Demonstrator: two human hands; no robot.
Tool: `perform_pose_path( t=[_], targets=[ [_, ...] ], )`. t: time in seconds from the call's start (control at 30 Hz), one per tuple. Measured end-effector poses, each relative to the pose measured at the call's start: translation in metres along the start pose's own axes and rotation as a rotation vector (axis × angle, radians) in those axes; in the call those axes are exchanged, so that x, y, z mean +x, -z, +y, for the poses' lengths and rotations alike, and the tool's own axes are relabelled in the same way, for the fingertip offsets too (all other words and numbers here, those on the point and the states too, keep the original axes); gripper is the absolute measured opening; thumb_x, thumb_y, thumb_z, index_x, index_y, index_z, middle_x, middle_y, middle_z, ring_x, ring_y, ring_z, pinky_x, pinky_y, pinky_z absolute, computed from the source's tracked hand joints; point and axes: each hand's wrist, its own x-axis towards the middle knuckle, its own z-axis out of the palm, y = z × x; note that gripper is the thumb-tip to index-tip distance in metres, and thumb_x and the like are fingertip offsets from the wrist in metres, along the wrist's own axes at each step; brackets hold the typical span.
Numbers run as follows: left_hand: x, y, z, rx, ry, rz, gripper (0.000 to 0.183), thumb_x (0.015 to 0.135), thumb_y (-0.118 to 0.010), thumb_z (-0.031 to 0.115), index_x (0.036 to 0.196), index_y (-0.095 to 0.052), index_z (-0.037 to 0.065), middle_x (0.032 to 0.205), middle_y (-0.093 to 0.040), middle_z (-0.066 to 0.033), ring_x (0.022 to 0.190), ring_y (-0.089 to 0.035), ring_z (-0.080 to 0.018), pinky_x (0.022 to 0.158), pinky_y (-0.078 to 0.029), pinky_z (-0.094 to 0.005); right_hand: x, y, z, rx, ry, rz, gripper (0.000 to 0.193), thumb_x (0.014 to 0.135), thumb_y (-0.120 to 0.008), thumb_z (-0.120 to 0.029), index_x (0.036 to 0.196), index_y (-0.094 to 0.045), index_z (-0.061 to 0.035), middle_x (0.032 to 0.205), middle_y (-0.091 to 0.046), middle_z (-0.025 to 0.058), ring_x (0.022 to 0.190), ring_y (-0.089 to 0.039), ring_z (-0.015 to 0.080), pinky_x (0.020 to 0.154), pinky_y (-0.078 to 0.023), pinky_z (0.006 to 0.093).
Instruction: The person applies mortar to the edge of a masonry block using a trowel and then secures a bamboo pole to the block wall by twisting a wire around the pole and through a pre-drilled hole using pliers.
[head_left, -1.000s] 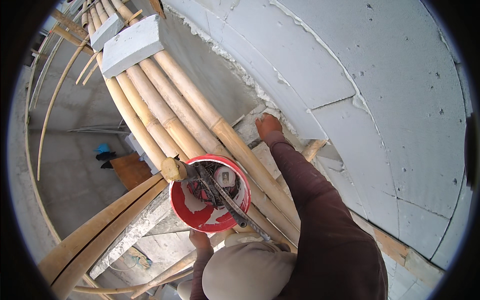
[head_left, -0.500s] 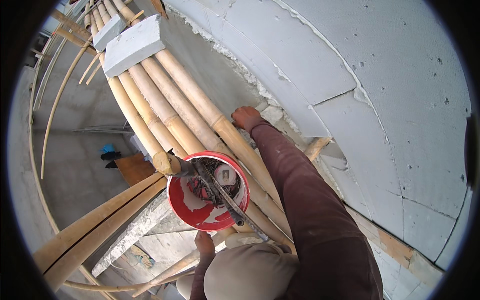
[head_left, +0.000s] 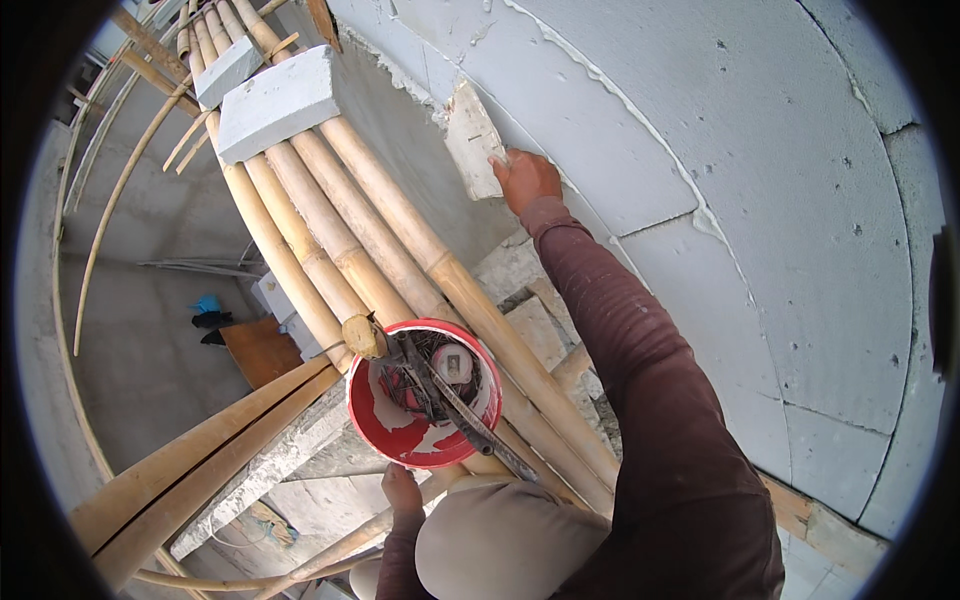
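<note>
My right hand (head_left: 530, 182) is closed around one edge of a flat off-white board piece (head_left: 473, 142), held up against the grey block wall (head_left: 640, 160). Its exact material is unclear. My left hand (head_left: 402, 487) is closed at the near rim of a red bucket (head_left: 375, 425), its fingers partly hidden. Inside the white-smeared bucket lie many dark nails (head_left: 425, 365), a round whitish container (head_left: 453, 364) and a dark-handled tool (head_left: 455, 405) slanting over the near rim.
Long bamboo poles (head_left: 350, 245) run beneath the bucket, carrying two pale blocks (head_left: 280, 105) farther off. Two thicker bamboo lengths (head_left: 200, 460) reach in from the left. Far below at left is a grey floor (head_left: 150, 370) with a brown board (head_left: 262, 350).
My right hand has moved up and away along the wall, lifting the board piece into view. A gap with wooden pieces shows where the arm was. My left hand stays by the bucket.
</note>
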Motion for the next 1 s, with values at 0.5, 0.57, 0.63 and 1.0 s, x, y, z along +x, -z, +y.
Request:
perform_pose_path(
  t=[0.5, 0.57, 0.63, 1.0],
  targets=[
    [-0.023, 0.019, 0.027, -0.301, 0.451, -0.001, 0.046, 0.103, -0.042, 0.037, 0.106, -0.067, -0.001, 0.058, -0.035, 0.0073, 0.051, -0.032, -0.0035, 0.047, -0.024, -0.0222, -0.194, 0.063, 0.079, 0.117, 0.146, 0.273, 0.031, 0.088, -0.068, -0.028, 0.072, -0.057, -0.0029, 0.069, -0.056, 0.0145, 0.061, -0.057, 0.0356, 0.055, -0.044, 0.0427],
    [-0.022, 0.018, 0.022, -0.364, 0.515, 0.024, 0.047, 0.102, -0.043, 0.039, 0.106, -0.068, -0.001, 0.058, -0.036, 0.0069, 0.052, -0.033, -0.0035, 0.048, -0.025, -0.0220, -0.217, 0.090, 0.087, 0.086, 0.105, 0.180, 0.031, 0.088, -0.068, -0.028, 0.073, -0.058, -0.0028, 0.070, -0.056, 0.0145, 0.062, -0.057, 0.0356, 0.055, -0.045, 0.0427],
    [-0.020, 0.015, 0.024, -0.351, 0.505, 0.032, 0.047, 0.102, -0.044, 0.040, 0.105, -0.068, -0.001, 0.058, -0.038, 0.0063, 0.052, -0.033, -0.0038, 0.048, -0.025, -0.0221, -0.233, 0.105, 0.098, 0.094, 0.059, 0.081, 0.031, 0.088, -0.067, -0.029, 0.075, -0.059, -0.0026, 0.070, -0.057, 0.0146, 0.063, -0.058, 0.0360, 0.057, -0.046, 0.0430],
    [-0.011, 0.011, 0.020, -0.291, 0.429, 0.009, 0.047, 0.100, -0.045, 0.040, 0.104, -0.070, 0.000, 0.056, -0.037, 0.0054, 0.050, -0.032, -0.0053, 0.047, -0.024, -0.0247, -0.295, 0.134, 0.142, 0.103, -0.065, -0.052, 0.034, 0.089, -0.066, -0.029, 0.072, -0.057, -0.0009, 0.069, -0.056, 0.0171, 0.063, -0.057, 0.0387, 0.058, -0.045, 0.0447]
  ],
)
